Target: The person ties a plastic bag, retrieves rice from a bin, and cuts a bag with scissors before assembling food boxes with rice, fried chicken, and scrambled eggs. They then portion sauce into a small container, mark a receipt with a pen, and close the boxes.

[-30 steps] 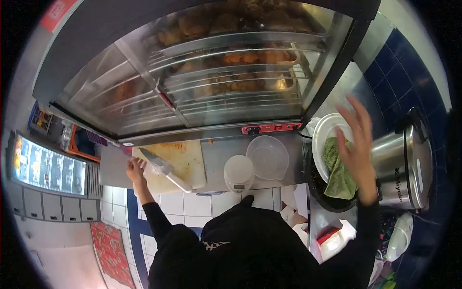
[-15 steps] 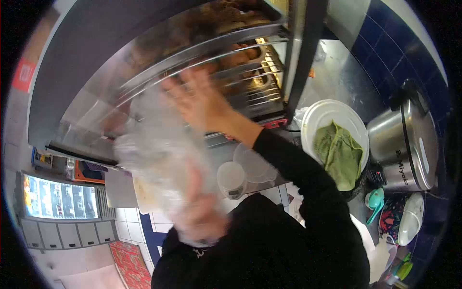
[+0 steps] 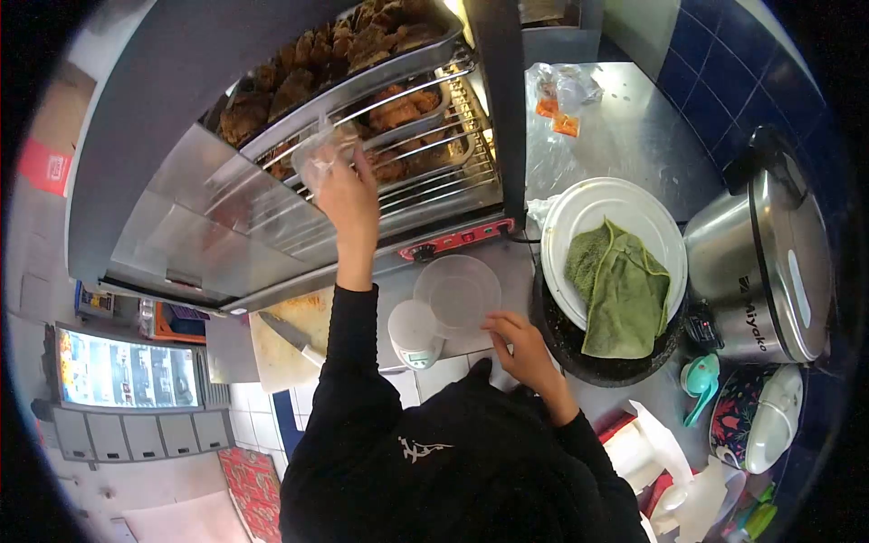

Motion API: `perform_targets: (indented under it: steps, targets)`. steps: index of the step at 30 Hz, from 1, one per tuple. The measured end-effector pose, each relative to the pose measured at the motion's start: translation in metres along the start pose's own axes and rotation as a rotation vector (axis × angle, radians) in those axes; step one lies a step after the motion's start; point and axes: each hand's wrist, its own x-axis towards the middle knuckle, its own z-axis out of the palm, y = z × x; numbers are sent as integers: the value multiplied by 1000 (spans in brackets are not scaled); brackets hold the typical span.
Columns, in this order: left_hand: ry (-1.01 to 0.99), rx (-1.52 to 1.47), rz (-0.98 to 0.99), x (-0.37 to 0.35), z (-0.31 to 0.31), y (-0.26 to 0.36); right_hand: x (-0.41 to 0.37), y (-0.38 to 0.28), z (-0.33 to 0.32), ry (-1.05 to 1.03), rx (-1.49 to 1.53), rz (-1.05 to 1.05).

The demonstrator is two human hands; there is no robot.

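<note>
My left hand (image 3: 348, 195) is raised at the front of the heated display cabinet (image 3: 362, 253), its fingers closed on a crumpled clear plastic bag (image 3: 317, 163). Behind the bag, trays of browned fried chicken (image 3: 394, 110) sit on wire racks (image 3: 453, 172). Lower down, my right hand (image 3: 529, 357) has its fingers apart, fingertips right at the rim of a round clear plastic container (image 3: 459, 294) on the counter. Beside the container stands a small white kitchen scale (image 3: 415, 333).
A knife (image 3: 288, 335) lies on a cutting board (image 3: 272, 357) at left. To the right, a green cloth (image 3: 625, 290) drapes over a white lid (image 3: 566, 217) on a dark pan. Farther right are a steel rice cooker (image 3: 751, 271) and a turquoise scoop (image 3: 701, 380).
My left hand has moved up to the cabinet with the plastic bag, which looks more bunched. My right hand has drawn back from the cabinet to the clear container.
</note>
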Motion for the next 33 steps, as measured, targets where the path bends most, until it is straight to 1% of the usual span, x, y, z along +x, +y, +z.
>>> perform_targets:
  steps: [3,5,6,7,9,12,15,18,19,20,23,25,28,29,32,33]
  targets:
    - [61,175,234,16,-9,4,-7,6,-3,6,4,-11]
    - [-46,182,341,23,-14,2,-10,9,-4,13,1,-41]
    - [-82,34,439,28,-22,6,-14,12,-5,20,-2,-48]
    - [-191,-20,368,28,-30,11,-19,17,-3,-19,28,41]
    - [-256,-275,286,29,-46,21,-22,20,-4,57,103,33]
    - [-442,-59,87,35,-54,14,-29,32,-2,104,185,60]
    - [-304,118,313,43,-45,10,-32,38,-6,108,200,117]
    - [-300,150,408,52,-26,-12,-35,40,-8,127,222,143]
    - [-283,226,427,54,-26,-10,-36,39,-10,131,218,146]
    - [-292,238,470,57,-22,-16,-36,39,-12,135,212,149]
    - [-335,282,568,63,-14,-35,-38,40,-13,161,196,89]
    - [-370,322,602,67,-16,-36,-40,38,-14,124,186,145]
    - [-170,293,760,66,-21,-23,-40,37,-14,114,165,168]
    - [-306,331,649,63,-25,-19,-42,36,-13,117,158,169]
    - [-349,319,636,56,-31,-18,-46,42,-3,139,210,175]
    - [-350,315,624,56,-24,-27,-47,39,-4,130,189,193]
